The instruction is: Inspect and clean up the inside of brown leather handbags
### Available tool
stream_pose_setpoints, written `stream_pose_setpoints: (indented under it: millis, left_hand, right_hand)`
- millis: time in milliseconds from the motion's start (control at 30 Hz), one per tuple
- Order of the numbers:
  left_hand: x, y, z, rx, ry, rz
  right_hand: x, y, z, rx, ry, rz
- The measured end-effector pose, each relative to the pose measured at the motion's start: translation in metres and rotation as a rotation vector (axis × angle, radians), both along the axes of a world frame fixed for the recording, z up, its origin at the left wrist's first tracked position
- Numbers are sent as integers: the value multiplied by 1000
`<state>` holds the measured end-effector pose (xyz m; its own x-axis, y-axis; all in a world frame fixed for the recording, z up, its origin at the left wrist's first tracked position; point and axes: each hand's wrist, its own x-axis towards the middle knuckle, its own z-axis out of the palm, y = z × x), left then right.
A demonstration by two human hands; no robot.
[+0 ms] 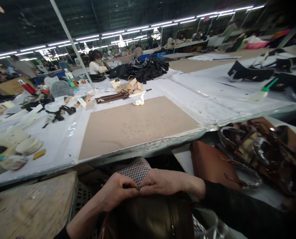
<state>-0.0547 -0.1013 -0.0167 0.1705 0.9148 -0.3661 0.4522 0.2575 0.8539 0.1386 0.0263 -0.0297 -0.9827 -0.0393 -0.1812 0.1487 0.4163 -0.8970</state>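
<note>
A dark brown leather-like bag [143, 215] with a zip down its right part rests on my lap. At its far upper edge my left hand [116, 189] is closed, thumb and forefinger pinched together. My right hand [160, 182] comes in from the other side, also closed, its fingertips meeting those of the left. A tiny bit of the edge shows between the fingertips; its detail is too small to make out. Checked black-and-white cloth [135, 168] lies over my knees behind the hands.
Ahead stands a white-covered worktable [190, 99] with a tan board [138, 122] on it. Brown bags [212, 162] with wrapped handles are stacked at right. A glue bottle [259, 94], black pieces [143, 69] and a yellow block [39, 154] lie about. A person [97, 64] sits across.
</note>
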Motion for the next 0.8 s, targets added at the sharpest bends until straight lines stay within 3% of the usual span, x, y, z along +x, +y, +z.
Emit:
stream_pose_setpoints:
  millis: [100, 267, 433, 667, 800]
  left_hand:
    - [-13, 1, -3, -93, -50, 38]
    - [-28, -6, 1, -217, -51, 52]
    - [-18, -7, 0, -244, -179, 69]
    - [-11, -2, -3, -106, -42, 9]
    - [-10, 0, -8, -137, 54, 14]
  right_hand:
    - [-2, 5, 8, 20, 37, 4]
    - [17, 26, 24, 86, -30, -110]
    - [34, 39, 15, 131, -134, -158]
    - [12, 44, -7, -207, 30, -73]
    - [-9, 45, -21, -252, -32, -58]
